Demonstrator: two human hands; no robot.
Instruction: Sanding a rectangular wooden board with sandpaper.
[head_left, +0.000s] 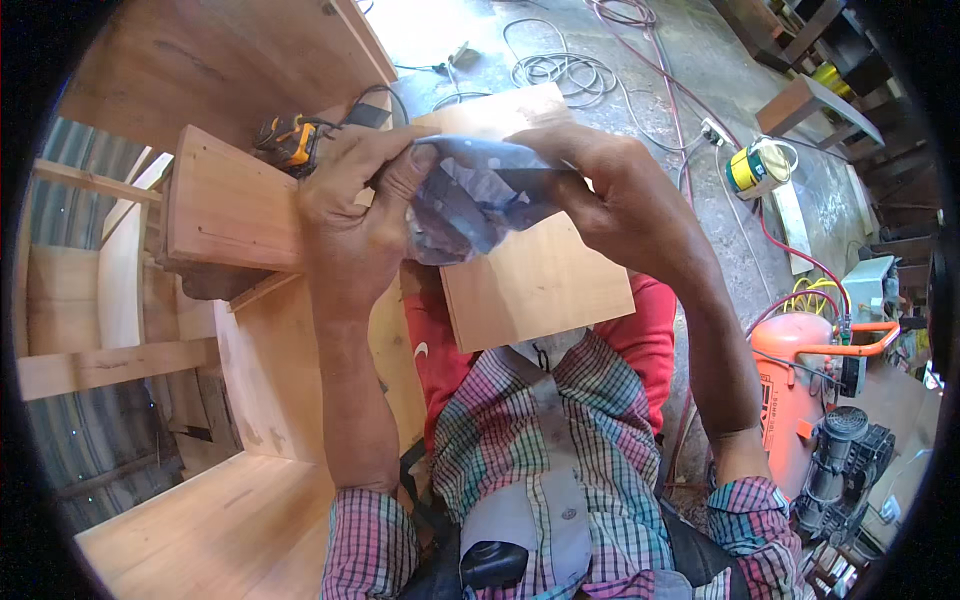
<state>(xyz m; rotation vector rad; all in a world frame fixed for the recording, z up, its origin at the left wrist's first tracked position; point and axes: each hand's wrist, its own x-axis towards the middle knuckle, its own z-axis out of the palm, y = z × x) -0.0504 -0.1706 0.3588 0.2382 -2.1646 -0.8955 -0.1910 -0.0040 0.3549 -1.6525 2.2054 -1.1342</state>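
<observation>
Both my hands grip a crumpled bluish-grey sheet [470, 200], thin and shiny like a plastic bag; its exact kind is unclear. My left hand [350, 195] pinches its left side, the thumb pressed on top. At its right side my right hand [598, 180] is closed on the edge, with some fingers hidden behind it. Under the sheet, a flat light-wood board [545, 295] rests across my lap, over red trousers [640, 325]. My hands are raised above this board, and they partly cover it.
Wooden cabinet parts [235, 205] stand close at my left, with a yellow-black power tool [290, 142] beyond my left hand. Cables [565, 70] and a red hose [775, 235] cross the concrete floor. A yellow-and-white bucket [757, 170] and an orange compressor [790, 380] are at right.
</observation>
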